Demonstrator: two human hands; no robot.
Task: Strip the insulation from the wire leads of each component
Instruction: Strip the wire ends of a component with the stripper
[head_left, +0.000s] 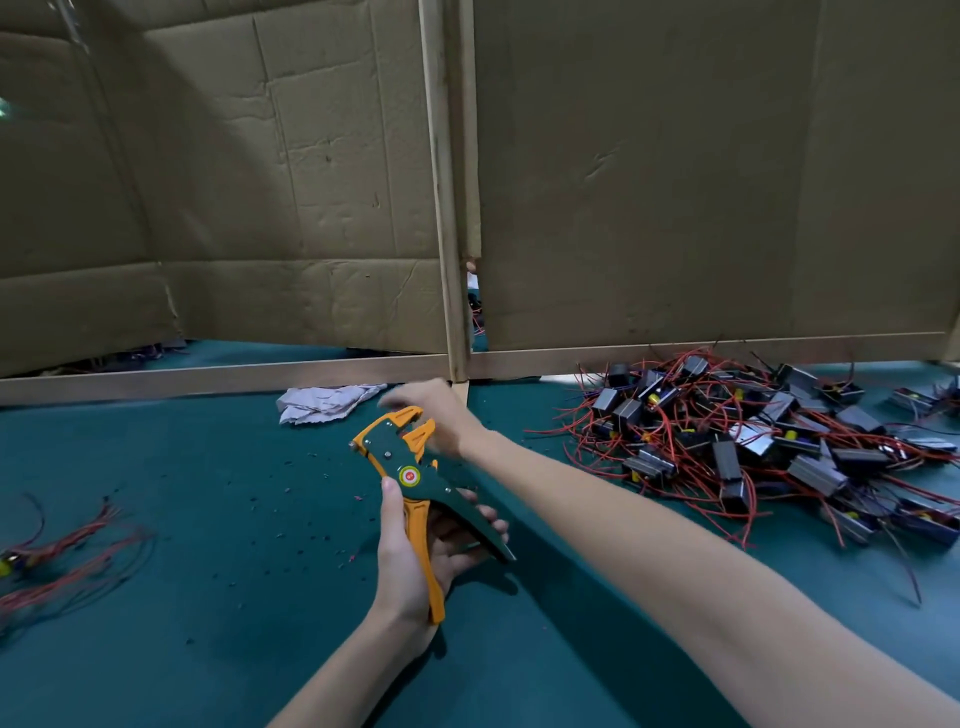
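Observation:
My left hand (415, 551) grips the handles of an orange and dark green wire stripper (410, 467), jaws pointing up and away from me. My right hand (441, 415) is blurred just behind the stripper's jaws, reaching across from the right; whether it holds anything is not clear. A heap of small black components with red wire leads (753, 441) lies on the green table at the right. A few components with red and dark leads (62, 556) lie at the far left edge.
Tall cardboard panels (675, 182) on a wooden frame (452, 208) wall off the back of the green mat (208, 597). A crumpled grey cloth (322, 402) lies by the frame's base. Small bits of stripped insulation (291, 499) dot the mat.

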